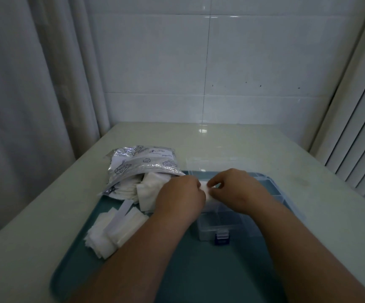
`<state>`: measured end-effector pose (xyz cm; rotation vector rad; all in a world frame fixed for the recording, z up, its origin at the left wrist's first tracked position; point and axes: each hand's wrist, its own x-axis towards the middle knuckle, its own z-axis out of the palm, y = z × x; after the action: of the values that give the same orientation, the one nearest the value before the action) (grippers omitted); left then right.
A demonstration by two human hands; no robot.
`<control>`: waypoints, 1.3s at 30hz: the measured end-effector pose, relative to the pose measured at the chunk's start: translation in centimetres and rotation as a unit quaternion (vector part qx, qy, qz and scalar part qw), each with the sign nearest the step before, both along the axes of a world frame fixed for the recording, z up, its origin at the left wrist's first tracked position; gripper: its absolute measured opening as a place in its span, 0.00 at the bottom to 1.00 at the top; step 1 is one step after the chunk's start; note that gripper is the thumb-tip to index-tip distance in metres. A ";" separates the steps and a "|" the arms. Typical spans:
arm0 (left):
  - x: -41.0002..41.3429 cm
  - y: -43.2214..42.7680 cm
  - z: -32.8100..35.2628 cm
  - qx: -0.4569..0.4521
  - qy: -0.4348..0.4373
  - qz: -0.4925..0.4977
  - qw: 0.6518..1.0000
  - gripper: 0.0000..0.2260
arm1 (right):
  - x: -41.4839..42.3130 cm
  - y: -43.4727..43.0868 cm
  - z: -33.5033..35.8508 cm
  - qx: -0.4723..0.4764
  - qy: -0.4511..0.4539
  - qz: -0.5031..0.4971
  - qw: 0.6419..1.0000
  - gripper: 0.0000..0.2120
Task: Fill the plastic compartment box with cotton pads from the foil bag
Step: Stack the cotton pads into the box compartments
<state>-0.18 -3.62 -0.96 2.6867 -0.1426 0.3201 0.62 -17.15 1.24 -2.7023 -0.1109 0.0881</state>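
Table [242, 145]: pale and glossy; carries everything below.
Tray [177, 270]: teal, flat on the table; holds the box, the bag's mouth and the spare pads; raised rim likely to stop strays sliding off.
Compartment box [218, 224]: clear plastic, on the tray's right half; lid [210, 165] swung open toward the back; near cells look bare, far ones hidden by the hands; stiff and light by the look, so apt to skate if nudged; dividers leave narrow openings.
Foil bag [142, 165]: crinkled, printed, lying on its side at the tray's back-left corner; mouth turned toward the box with spilling pads [148, 189] bulging out; probably floppy and slick, best steadied at the mouth edge.
Loose pads [111, 232]: white heap on the tray's left, apart from the box; soft, near weightless, likely to cling in layers; best pinched at an edge or squeezed as a small stack.
Left hand [179, 195]: curled over 1 end of a pad; fingertips hidden behind the knuckles.
Right hand [236, 189]: thumb and forefinger pinching the other end.
Held pad [205, 186]: between the 2 hands, above the box's back-left cells; easily creased, so needs only a light grip.
Paper strip [120, 215]: lying across the loose pads; easy to grab by mistake.
Latch [221, 237]: blue, on the box's near wall; no obstacle to filling.
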 end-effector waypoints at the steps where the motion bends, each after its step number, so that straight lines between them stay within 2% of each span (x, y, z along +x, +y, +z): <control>1: 0.0 0.0 0.0 -0.012 0.018 -0.002 1.000 0.13 | 0.1 -0.1 0.0 0.008 0.008 -0.001 1.000 0.14; 4: 0.4 -0.2 0.1 -0.033 0.047 -0.002 0.998 0.13 | 0.4 -0.1 0.2 0.043 0.020 -0.008 0.999 0.14; 13: 0.9 -0.2 0.2 -0.077 0.069 0.000 0.995 0.16 | 0.7 0.7 -0.4 0.053 0.011 -0.055 0.997 0.15; 21: 0.9 0.1 0.4 -0.108 0.084 -0.001 0.991 0.17 | 0.2 0.5 0.4 -0.007 0.026 -0.037 0.999 0.13; 28: 1.1 0.0 0.6 -0.102 0.099 0.003 0.990 0.16 | 1.4 0.8 -0.1 0.011 0.063 -0.068 0.996 0.17; 30: 1.0 0.0 0.5 -0.103 0.096 0.003 0.990 0.16 | 1.4 0.7 -0.3 0.014 0.061 -0.069 0.996 0.18; 35: 0.4 0.0 0.3 -0.101 0.057 0.008 0.993 0.15 | 1.0 0.1 -0.5 0.048 0.016 -0.067 0.996 0.11; 39: 0.3 0.0 0.4 -0.106 0.052 0.011 0.993 0.15 | 0.9 0.1 -0.5 0.033 0.004 -0.072 0.997 0.11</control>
<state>0.12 -3.64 -0.57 2.4897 -0.0458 0.1888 1.56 -17.05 0.74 -2.6336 0.0810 0.0520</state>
